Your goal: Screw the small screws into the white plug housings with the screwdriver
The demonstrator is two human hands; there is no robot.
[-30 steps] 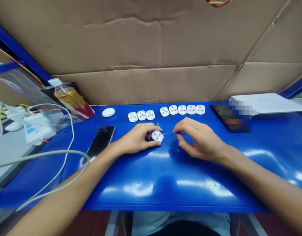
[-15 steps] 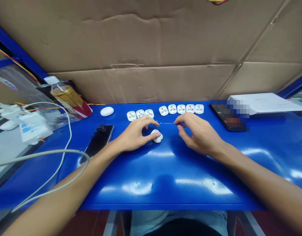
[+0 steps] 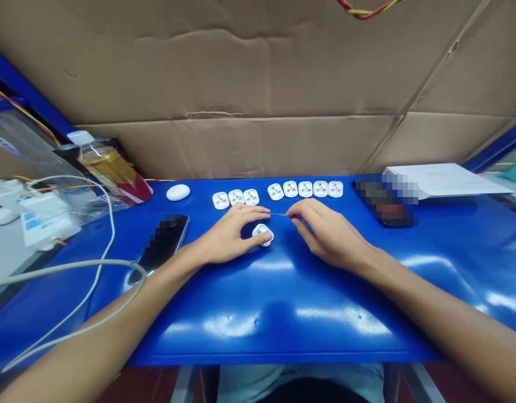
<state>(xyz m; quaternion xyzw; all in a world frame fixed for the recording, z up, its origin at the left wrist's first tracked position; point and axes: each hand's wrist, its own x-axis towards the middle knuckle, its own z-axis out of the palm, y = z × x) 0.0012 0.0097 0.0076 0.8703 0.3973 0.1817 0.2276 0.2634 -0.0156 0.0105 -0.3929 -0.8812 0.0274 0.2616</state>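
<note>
My left hand (image 3: pixel 230 235) rests on the blue table (image 3: pixel 283 302) with thumb and fingers closed around a small white plug piece (image 3: pixel 261 233). Its index finger reaches out to a thin metal screwdriver (image 3: pixel 278 214). My right hand (image 3: pixel 325 232) pinches the handle end of that screwdriver, whose shaft lies level and points left, just above the white piece. Behind both hands runs a row of several like white plug pieces (image 3: pixel 305 189), with three more (image 3: pixel 235 197) set to their left.
A dark phone (image 3: pixel 159 246) lies left of my left hand, and a second phone (image 3: pixel 386 201) at the right. A white oval case (image 3: pixel 178 192), a tilted bottle (image 3: pixel 109 168), a white cable (image 3: pixel 73 268) and a white box (image 3: pixel 445 179) lie around. Cardboard walls the back.
The screwdriver tip has lifted off the white piece and moved back toward the row. My left index finger has stretched out to meet its tip, while the thumb stays on the piece.
</note>
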